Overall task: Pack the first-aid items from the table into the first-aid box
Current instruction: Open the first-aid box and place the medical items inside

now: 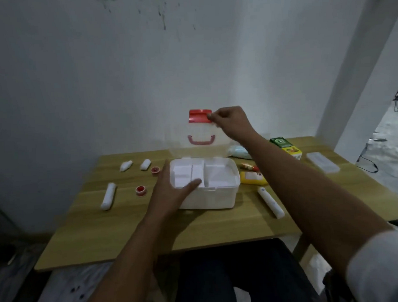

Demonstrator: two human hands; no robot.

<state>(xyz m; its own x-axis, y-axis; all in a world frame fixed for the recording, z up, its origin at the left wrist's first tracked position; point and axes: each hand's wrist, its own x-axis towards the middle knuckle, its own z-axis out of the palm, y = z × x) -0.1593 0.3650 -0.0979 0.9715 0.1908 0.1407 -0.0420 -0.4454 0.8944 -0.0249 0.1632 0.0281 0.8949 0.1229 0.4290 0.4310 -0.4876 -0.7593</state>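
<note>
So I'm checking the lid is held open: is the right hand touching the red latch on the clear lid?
Touching. The head view shows the right hand's fingertips pinching the red latch's right edge.

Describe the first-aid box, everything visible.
The first-aid box is white plastic with rounded corners, standing mid-table with its lid open. The clear lid stands upright, with a red latch at its top edge and a pink handle below. A white divided tray sits inside, seemingly empty. The right hand pinches the latch; the left hand rests on the box's front-left corner.
</note>
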